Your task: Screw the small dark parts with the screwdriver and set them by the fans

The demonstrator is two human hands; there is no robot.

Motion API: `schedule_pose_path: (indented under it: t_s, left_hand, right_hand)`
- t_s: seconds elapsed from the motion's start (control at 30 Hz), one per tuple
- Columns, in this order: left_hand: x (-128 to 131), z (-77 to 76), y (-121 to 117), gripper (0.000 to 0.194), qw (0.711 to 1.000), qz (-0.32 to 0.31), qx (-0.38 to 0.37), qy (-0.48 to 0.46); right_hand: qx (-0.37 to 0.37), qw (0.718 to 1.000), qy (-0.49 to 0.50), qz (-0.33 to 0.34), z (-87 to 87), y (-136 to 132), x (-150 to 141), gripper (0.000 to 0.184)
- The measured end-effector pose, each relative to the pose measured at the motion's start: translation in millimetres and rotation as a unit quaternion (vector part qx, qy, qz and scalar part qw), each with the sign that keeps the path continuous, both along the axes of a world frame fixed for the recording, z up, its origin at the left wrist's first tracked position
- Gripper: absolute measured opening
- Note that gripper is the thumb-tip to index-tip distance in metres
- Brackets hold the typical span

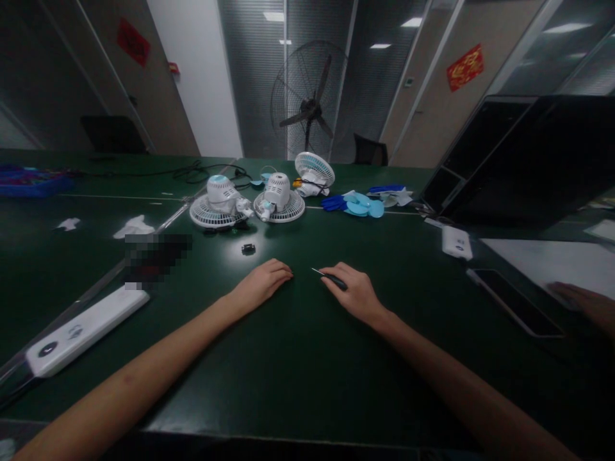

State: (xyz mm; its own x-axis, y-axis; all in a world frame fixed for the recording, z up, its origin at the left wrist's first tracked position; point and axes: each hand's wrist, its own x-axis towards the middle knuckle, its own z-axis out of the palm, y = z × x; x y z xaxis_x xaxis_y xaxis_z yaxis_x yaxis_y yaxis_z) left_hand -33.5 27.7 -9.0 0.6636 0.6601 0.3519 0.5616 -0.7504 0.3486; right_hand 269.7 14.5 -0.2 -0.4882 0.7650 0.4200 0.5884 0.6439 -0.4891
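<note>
Green table (288,384) passes beneath my forearms (148,378) at its near edge. Three white fans (278,198) lie toward its far edge. Left hand (262,282) loosely open, palm hidden; right hand (354,289) grips screwdriver (335,281) between near and far edges.

smooth glossy tabletop (278,371), plastic fan heads (277,187), screwdriver (331,278) with metal shaft (318,272), plastic handle (337,282)

The left hand (262,282) and right hand (354,292) are bare, like the slender right forearm (446,371) and left forearm (163,352), which bears a small roundish mark (127,379).
</note>
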Motion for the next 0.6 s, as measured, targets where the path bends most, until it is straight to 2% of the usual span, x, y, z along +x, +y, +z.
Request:
schedule_pose_path:
  t_s: [0.1,0.2,0.37,0.47,0.6]
  left_hand:
    - [-19,-2.9,14,0.022,0.998,0.061,-0.014,-0.029]
    - [-36,1.8,21,0.023,0.989,0.125,-0.012,-0.080]
    - [-74,13.1,36,0.023,0.955,0.240,0.069,-0.156]
    - [-92,11.4,46,0.024,0.947,0.273,0.053,-0.159]
    - [-98,5.1,49,0.027,0.943,0.294,0.010,-0.157]
  right_hand:
    - [-0.007,1.000,0.003,0.004,-1.4,1,1,0.027]
    - [-0.014,1.000,0.010,0.004,-2.9,2,3,0.027]
    - [-0.024,0.999,0.024,0.009,-3.8,3,4,0.027]
    - [-0.029,0.999,0.027,0.016,-3.0,4,3,0.027]
    - [-0.029,0.999,0.033,0.011,-1.8,6,3,0.026]
